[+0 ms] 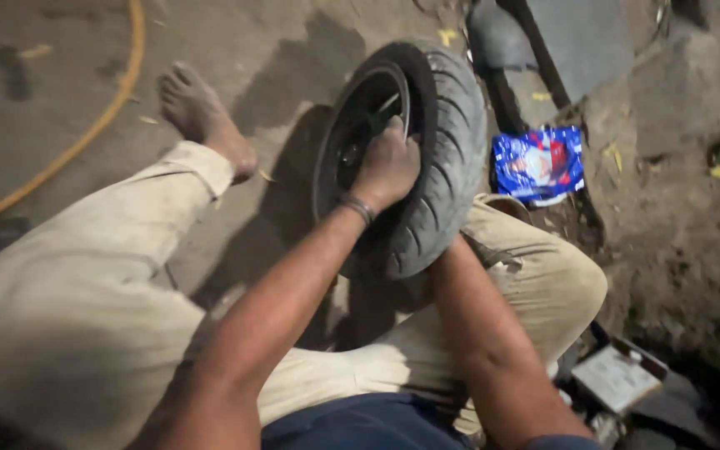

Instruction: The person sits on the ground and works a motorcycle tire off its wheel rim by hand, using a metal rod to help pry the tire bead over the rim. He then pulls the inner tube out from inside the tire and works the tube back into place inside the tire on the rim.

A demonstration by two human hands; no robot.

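Between my knees stands one black tyre (443, 158) on its rim, upright — my left hand (387, 167) clamps its inner edge. Whether my right hand is closed I cannot tell — it's hidden behind the tyre. One blue packet (538, 164) lies beside it.

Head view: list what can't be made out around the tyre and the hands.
- Right hand: hidden behind the tyre; only the forearm shows.
- Left hand: fingertips curl over the rim, out of sight.
- Blue packet: print blurred.
- Box at lower right: dark, contents unclear.
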